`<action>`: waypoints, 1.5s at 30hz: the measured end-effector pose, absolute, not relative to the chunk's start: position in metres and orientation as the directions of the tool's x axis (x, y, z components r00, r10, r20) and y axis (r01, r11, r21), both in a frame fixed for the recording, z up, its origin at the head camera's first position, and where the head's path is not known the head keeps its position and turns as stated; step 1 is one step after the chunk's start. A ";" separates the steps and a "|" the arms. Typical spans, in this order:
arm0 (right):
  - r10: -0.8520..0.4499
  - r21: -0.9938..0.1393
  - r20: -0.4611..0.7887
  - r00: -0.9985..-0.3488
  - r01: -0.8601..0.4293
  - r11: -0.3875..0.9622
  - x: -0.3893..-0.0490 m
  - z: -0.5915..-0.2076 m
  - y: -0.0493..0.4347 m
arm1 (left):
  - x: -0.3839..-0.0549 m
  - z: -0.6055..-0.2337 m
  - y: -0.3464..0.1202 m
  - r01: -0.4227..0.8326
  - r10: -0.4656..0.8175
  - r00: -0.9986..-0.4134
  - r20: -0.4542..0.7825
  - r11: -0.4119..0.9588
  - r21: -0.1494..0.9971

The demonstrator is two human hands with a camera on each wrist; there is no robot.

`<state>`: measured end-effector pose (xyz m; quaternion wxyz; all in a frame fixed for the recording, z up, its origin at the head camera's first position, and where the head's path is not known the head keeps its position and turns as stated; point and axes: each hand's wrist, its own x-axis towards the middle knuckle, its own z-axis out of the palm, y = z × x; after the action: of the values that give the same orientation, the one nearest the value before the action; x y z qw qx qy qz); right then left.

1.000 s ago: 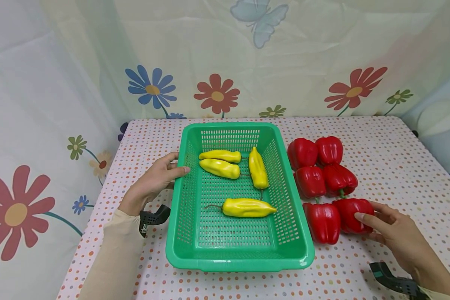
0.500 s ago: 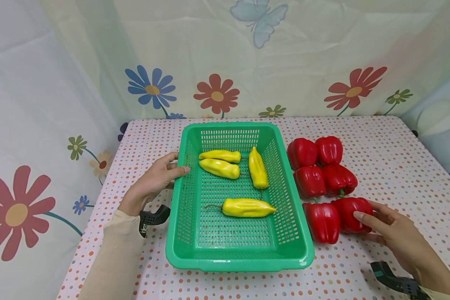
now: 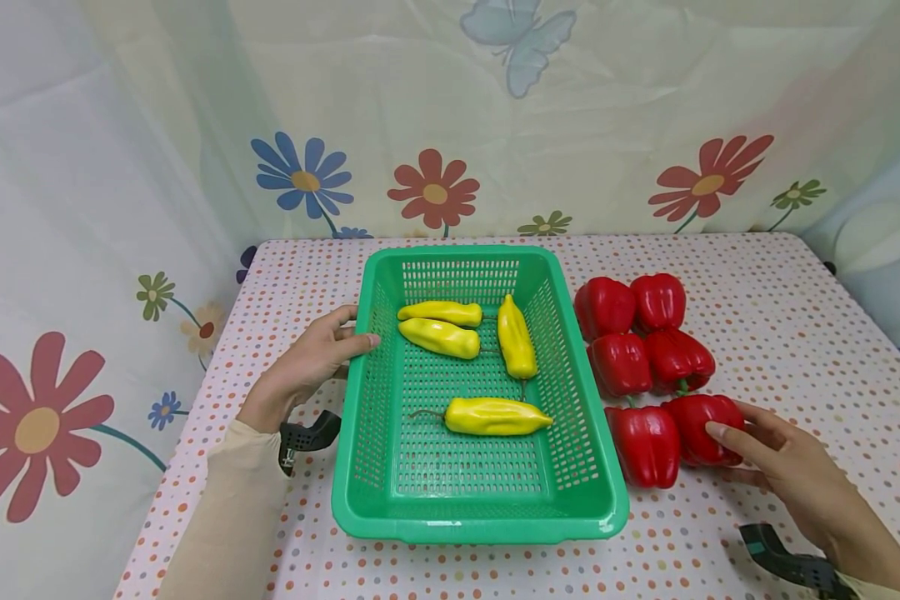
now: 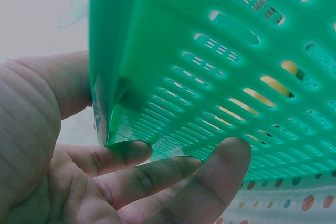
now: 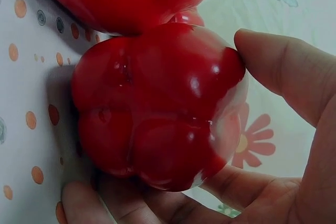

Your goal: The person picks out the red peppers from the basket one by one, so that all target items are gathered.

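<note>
A green plastic basket [image 3: 487,529] with slotted walls stands mid-table with several long yellow peppers [image 3: 498,416] lying in it. My left hand [image 3: 311,358] holds its left side, thumb over the rim and fingers under it against the outer wall [image 4: 173,77]. To the right of the basket, several red bell peppers [image 3: 647,446] are set in pairs, running from back to front. My right hand [image 3: 802,471] grips the front right bell pepper [image 3: 701,429], thumb on one side and fingers curled round the other. That pepper [image 5: 163,108] touches its neighbour in the right wrist view.
The table has a dotted cloth [image 3: 765,317]. Behind it hangs a flowered curtain [image 3: 570,150], and another flowered sheet [image 3: 67,250] hangs at the left. Dark camera mounts [image 3: 787,558] are worn on both wrists.
The bell pepper under my right hand has shifted slightly left against the one beside it, the hand moving along with it. My left hand and the basket have stayed put.
</note>
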<state>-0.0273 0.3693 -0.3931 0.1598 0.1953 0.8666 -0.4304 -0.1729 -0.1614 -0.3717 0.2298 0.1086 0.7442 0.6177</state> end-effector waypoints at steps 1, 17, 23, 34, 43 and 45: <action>0.200 -0.683 -0.446 -0.873 0.476 0.554 -0.027 -0.393 0.369 | -0.173 -0.372 -0.162 -0.122 0.448 -0.870 -0.207 0.211 0.970; 0.165 -0.654 -0.439 -0.883 0.440 0.615 -0.032 -0.385 0.366 | -0.174 -0.375 -0.162 -0.105 0.445 -0.875 -0.192 0.212 0.972; 0.162 -0.643 -0.424 -0.891 0.422 0.639 -0.032 -0.387 0.369 | -0.173 -0.373 -0.160 -0.098 0.441 -0.878 -0.187 0.217 0.971; 0.146 -0.621 -0.435 -0.888 0.414 0.666 -0.034 -0.384 0.370 | -0.172 -0.373 -0.159 -0.098 0.441 -0.877 -0.192 0.227 0.969; 0.137 -0.602 -0.415 -0.900 0.384 0.700 -0.033 -0.379 0.369 | -0.172 -0.372 -0.159 -0.086 0.443 -0.877 -0.188 0.240 0.967; 0.135 -0.597 -0.411 -0.902 0.378 0.707 -0.032 -0.378 0.369 | -0.172 -0.372 -0.160 -0.084 0.440 -0.877 -0.190 0.250 0.965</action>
<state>-0.0323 0.3693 -0.3784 0.1711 0.1412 0.9079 -0.3556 -0.1722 -0.1602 -0.3724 0.2181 0.1173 0.7599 0.6010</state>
